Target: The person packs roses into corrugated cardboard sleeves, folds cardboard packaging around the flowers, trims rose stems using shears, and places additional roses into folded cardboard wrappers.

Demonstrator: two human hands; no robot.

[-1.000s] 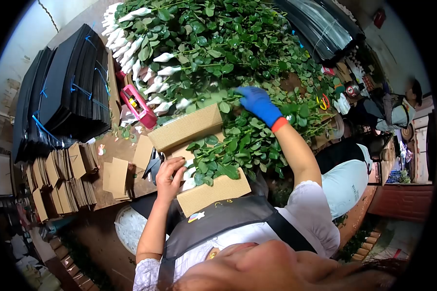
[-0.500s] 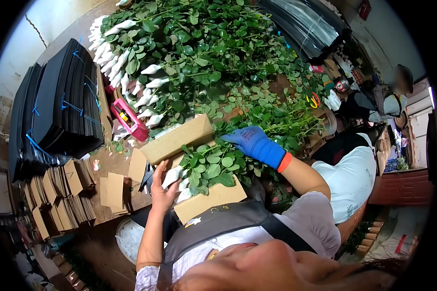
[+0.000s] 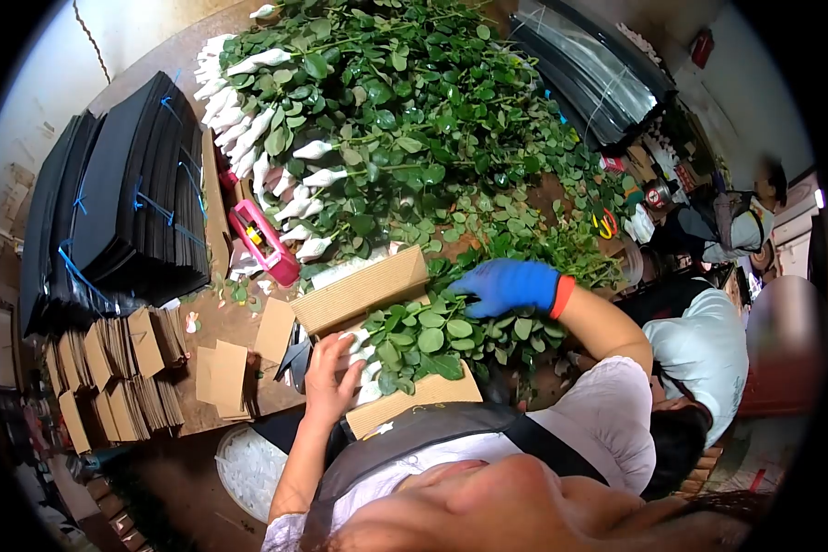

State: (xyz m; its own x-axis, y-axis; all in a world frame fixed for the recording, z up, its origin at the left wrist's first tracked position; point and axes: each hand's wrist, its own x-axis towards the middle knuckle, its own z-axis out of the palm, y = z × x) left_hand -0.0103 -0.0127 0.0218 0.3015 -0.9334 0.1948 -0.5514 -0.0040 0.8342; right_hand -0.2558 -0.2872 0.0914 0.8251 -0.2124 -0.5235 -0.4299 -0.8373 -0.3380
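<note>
My left hand [image 3: 333,375] is bare, its fingers apart, against white-wrapped flower heads [image 3: 366,373] at the left end of a bunch of leafy stems [image 3: 432,336]. The bunch lies between the raised flaps of corrugated cardboard [image 3: 363,290], one behind it and one along my apron. My right hand [image 3: 506,287], in a blue glove with an orange cuff, rests on the leaves at the right, fingers bent down; their tips are hidden in the foliage. Behind the cardboard is a large pile of stems [image 3: 405,120] with white-wrapped heads on its left side.
Stacks of black sheets [image 3: 138,184] stand at the left, with cut cardboard pieces [image 3: 124,368] in front. A pink tape dispenser [image 3: 265,244] sits beside the pile. Scissors with orange handles [image 3: 604,224] lie at the right. Other people [image 3: 704,340] are further right.
My right hand has come down and nearer onto the leaves of the bunch. My left hand stays at the flower heads. The person in the pale top at the right has bent lower.
</note>
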